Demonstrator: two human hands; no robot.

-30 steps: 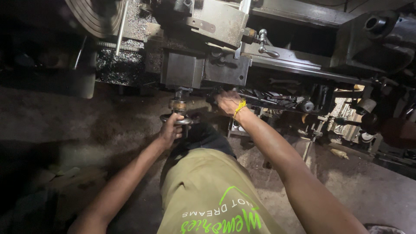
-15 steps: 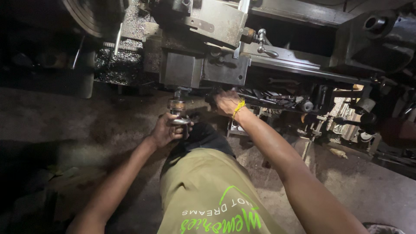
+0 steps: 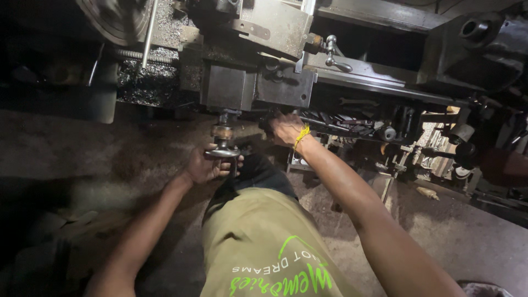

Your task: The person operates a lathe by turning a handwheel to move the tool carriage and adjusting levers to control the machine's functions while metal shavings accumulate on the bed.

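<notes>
In a dim workshop at a lathe (image 3: 264, 33), the left hand (image 3: 206, 165) stays clenched on the handwheel (image 3: 223, 151), barely moved, the right hand (image 3: 286, 129) curled around a hidden control.

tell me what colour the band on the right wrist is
Yellow: the band sits on the right wrist, seen in the head view.

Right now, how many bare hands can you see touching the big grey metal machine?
2. The left hand grips the small round metal handwheel under the machine; the right hand, with a yellow wristband, reaches in beside it.
</notes>
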